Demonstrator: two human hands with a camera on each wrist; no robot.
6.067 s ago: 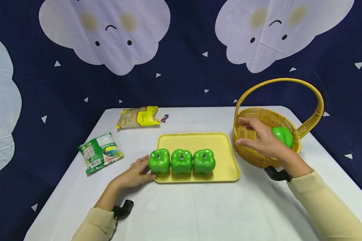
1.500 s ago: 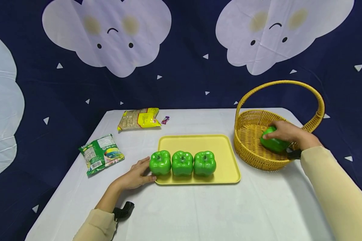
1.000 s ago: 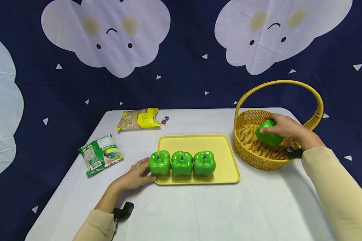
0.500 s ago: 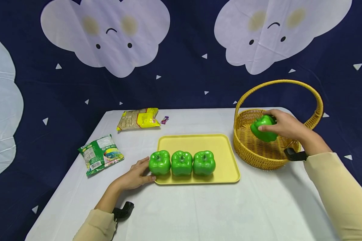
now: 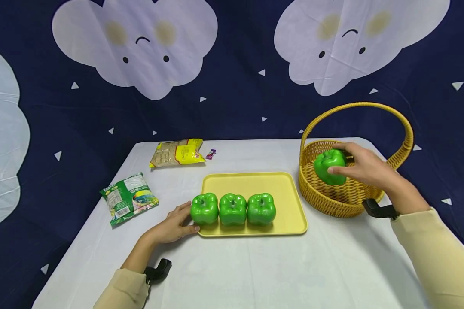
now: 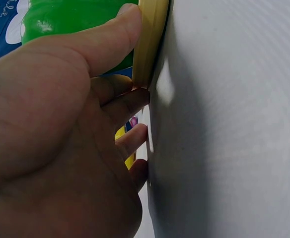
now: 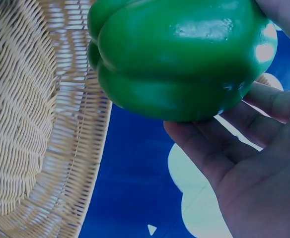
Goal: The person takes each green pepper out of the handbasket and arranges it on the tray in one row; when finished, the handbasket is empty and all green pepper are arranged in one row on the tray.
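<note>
My right hand grips a green bell pepper between thumb and fingers, raised over the wicker basket. In the right wrist view the same bell pepper fills the top, with the basket's woven wall to its left. Three more green bell peppers stand in a row along the front of the yellow tray. My left hand rests at the tray's left edge, fingers extended; in the left wrist view its thumb and fingers touch the tray rim.
A green snack packet lies on the left of the white table. Behind it are a yellow and clear bag and a small purple wrapped candy. The basket's tall handle arches above the right hand.
My right hand reached into the basket, took hold of the bell pepper there, and has lifted it up and leftward while turning it stem-up. The left hand stays in place.
</note>
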